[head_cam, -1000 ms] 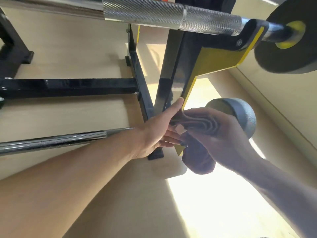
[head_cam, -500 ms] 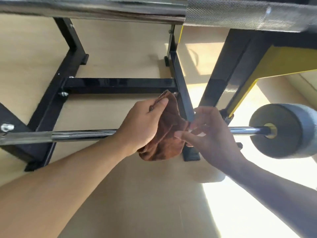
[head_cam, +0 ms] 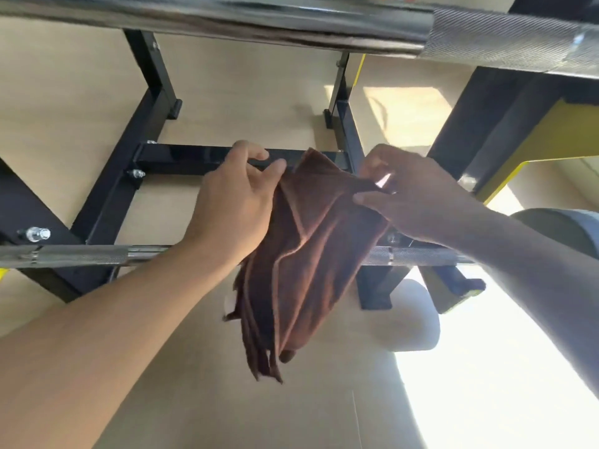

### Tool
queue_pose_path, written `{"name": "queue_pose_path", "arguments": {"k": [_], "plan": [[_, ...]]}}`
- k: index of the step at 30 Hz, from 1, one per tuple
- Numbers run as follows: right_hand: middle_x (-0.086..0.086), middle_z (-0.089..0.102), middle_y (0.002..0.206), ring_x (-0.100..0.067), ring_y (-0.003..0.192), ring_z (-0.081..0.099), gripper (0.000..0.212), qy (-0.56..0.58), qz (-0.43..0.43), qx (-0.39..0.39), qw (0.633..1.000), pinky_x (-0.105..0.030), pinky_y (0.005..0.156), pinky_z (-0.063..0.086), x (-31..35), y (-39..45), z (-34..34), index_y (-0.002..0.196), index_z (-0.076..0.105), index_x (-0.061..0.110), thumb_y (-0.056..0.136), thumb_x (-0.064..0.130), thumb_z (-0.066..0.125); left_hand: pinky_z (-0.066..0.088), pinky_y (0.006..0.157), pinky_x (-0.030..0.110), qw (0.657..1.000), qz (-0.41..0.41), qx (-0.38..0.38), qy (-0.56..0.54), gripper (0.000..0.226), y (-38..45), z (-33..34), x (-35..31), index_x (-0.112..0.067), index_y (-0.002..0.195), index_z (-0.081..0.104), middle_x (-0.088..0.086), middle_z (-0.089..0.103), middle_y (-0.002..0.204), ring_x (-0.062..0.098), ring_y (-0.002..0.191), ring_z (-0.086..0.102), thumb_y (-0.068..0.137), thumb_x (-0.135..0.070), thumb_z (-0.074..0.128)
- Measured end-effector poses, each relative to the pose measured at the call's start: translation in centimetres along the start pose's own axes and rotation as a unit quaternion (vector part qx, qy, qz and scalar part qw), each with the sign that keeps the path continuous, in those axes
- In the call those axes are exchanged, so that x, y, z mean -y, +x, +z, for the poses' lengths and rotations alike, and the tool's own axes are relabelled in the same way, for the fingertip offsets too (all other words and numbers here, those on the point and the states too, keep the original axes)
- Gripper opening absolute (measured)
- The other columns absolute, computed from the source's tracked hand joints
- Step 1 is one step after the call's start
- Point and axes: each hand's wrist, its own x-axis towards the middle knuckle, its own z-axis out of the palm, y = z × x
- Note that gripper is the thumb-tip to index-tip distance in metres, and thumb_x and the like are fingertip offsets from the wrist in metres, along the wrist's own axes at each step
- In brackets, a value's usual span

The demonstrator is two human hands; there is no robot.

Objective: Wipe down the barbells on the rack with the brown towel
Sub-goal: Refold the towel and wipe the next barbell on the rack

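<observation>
Losing hold of the brown towel (head_cam: pixel 304 254) looks like the main risk, since it hangs loose in long folds and is pinched only along its top edge, so a slack grip on either side could let it slide to the floor (head_cam: pixel 243 92) before it meets metal. Starting at the left, the lower barbell (head_cam: pixel 81 256) runs across the black rack (head_cam: pixel 107 202), its knurled shaft bare on that side. The left hand (head_cam: pixel 236 202) reaches forward with the forearm stretched out and the fingers curled, closed on the towel's left upper edge just in front of the rack's crossbar. The towel drapes over the middle of the lower barbell and hides that stretch; whether it touches the shaft I cannot tell. The right hand (head_cam: pixel 418 202) comes in from the right, wrist bent, finger and thumb pinching the towel's right corner. Another snag risk: trailing folds catching on the rack's bolts. The upper barbell (head_cam: pixel 291 21) spans the top, untouched.
</observation>
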Motion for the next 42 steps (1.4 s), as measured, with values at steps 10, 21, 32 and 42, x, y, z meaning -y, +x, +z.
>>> {"name": "queue_pose_path", "arguments": {"k": [10, 21, 32, 42], "plan": [[0.003, 0.061, 0.107, -0.022, 0.098, 0.062, 0.056, -0.224, -0.108, 0.075, 0.966, -0.039, 0.083, 0.046, 2.8, -0.6, 13.8, 0.120, 0.050, 0.023, 0.081, 0.056, 0.072, 0.021, 0.114, 0.061, 0.807, -0.077, 0.392, 0.434, 0.062, -1.0, 1.3, 3.6, -0.019, 0.139, 0.037, 0.002, 0.049, 0.130, 0.025, 0.127, 0.040, 0.082, 0.000, 0.049], [0.011, 0.060, 0.073, -0.013, 0.064, 0.057, 0.024, -0.183, -0.097, 0.161, 0.965, -0.030, 0.061, 0.047, 0.6, 1.8, 11.9, 0.101, 0.060, 0.032, 0.079, 0.038, 0.067, 0.023, 0.112, 0.067, 0.802, -0.146, 0.346, 0.465, 0.044, 0.4, 3.2, 2.8, -0.015, 0.124, 0.051, 0.007, 0.063, 0.101, 0.033, 0.111, 0.059, 0.085, -0.014, 0.070], [0.012, 0.059, 0.068, -0.003, 0.056, 0.055, 0.013, -0.291, 0.023, 0.147, 0.945, -0.019, 0.042, 0.035, -7.1, -0.7, 7.5, 0.095, 0.060, 0.032, 0.089, 0.042, 0.066, 0.011, 0.112, 0.071, 0.845, -0.097, 0.340, 0.401, 0.046, 0.5, 5.9, 5.3, -0.015, 0.120, 0.043, 0.006, 0.056, 0.113, 0.033, 0.114, 0.048, 0.079, 0.008, 0.043], [0.010, 0.060, 0.071, -0.013, 0.061, 0.058, 0.021, -0.174, -0.139, 0.120, 0.967, -0.030, 0.059, 0.050, 0.8, 1.8, 13.0, 0.101, 0.060, 0.028, 0.084, 0.040, 0.064, 0.003, 0.114, 0.071, 0.826, -0.119, 0.335, 0.437, 0.081, 0.4, 5.7, 4.9, -0.025, 0.155, 0.014, 0.003, 0.053, 0.139, 0.032, 0.137, 0.039, 0.089, -0.003, 0.055]]}}
